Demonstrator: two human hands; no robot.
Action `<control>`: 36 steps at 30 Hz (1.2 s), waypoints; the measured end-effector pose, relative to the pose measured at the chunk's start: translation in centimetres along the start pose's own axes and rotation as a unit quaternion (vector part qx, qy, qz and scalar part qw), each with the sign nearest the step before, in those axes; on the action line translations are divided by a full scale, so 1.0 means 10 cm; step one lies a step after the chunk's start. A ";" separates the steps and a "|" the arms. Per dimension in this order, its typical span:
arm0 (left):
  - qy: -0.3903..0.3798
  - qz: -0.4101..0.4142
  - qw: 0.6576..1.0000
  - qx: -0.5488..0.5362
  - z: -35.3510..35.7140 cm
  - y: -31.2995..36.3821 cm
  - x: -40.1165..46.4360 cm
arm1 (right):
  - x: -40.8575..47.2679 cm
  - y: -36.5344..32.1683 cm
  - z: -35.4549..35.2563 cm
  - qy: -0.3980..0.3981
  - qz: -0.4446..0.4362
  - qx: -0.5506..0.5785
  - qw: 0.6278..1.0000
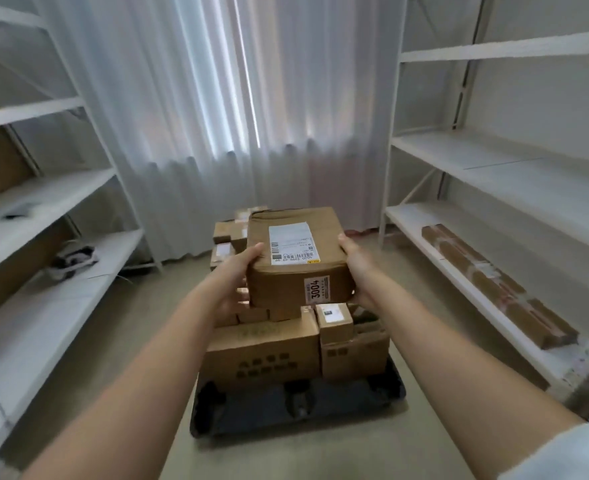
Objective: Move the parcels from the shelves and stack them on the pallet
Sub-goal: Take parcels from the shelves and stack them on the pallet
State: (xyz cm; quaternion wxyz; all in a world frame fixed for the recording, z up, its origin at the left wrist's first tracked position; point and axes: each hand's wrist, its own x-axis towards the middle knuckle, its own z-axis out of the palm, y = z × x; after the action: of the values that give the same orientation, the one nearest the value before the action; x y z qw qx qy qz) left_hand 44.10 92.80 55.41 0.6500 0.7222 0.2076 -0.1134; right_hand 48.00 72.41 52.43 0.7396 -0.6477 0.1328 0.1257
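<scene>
1. The parcel is a taped brown carton with a white shipping label on top and a "3004" sticker on its near face. It is held between both hands, above the stack on the pallet.
2. The left hand grips the carton's left side, thumb on the top edge. The right hand grips the right side; its fingers under the carton are hidden.
3. Handling judgement: the carton appears rigid and moderately light, since side pressure alone supports it. The tape may be slick. Take hold at opposite side walls, low down, near the bottom edges.
4. Directly below the hands, small cartons lie on larger ones. Whether the parcel touches them cannot be determined.
5. Right of the right hand, a long flat parcel lies on the lowest shelf.
6. Left of the left hand, shelving holds dark, blurred items.
</scene>
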 end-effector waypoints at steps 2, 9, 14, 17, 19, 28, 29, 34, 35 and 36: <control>0.021 -0.034 0.999 -0.007 -0.35 -0.09 0.14 | 0.19 0.08 0.36 -0.034 0.038 -0.014 0.999; 0.133 -0.079 0.987 -0.048 -1.37 -0.22 1.06 | 1.18 0.24 1.51 -0.109 0.166 -0.008 0.980; 0.186 -0.085 0.977 -0.065 -1.97 -0.18 1.73 | 1.84 0.26 2.22 -0.143 0.208 -0.008 0.968; 0.213 -0.099 0.968 -0.087 -2.36 -0.17 2.01 | 2.17 0.29 2.72 -0.163 0.220 -0.038 0.961; 0.218 -0.102 0.966 -0.093 -2.64 -0.19 2.16 | 2.33 0.32 3.05 -0.177 0.237 -0.041 0.954; 0.179 -0.096 0.976 -0.084 -4.08 -0.33 3.02 | 3.02 0.58 4.54 -0.164 0.212 -0.041 0.963; 0.170 -0.089 0.978 -0.082 -4.24 -0.34 3.14 | 3.09 0.61 4.70 -0.155 0.210 -0.030 0.965; 0.140 -0.067 0.986 -0.065 -5.10 -0.21 3.70 | 3.39 0.70 5.62 -0.107 0.202 0.042 0.973; 0.135 -0.064 0.987 -0.064 -5.28 -0.17 3.79 | 3.42 0.70 5.79 -0.100 0.203 0.049 0.973; 0.128 -0.062 0.988 -0.062 -5.45 -0.12 3.88 | 3.45 0.70 5.96 -0.093 0.203 0.052 0.973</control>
State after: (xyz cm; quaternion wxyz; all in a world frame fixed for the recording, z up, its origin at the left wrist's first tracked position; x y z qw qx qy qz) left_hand 72.28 152.51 44.55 0.6532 0.6748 0.3401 -0.0472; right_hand 79.67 132.88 41.09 0.7405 -0.5535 0.1981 0.3257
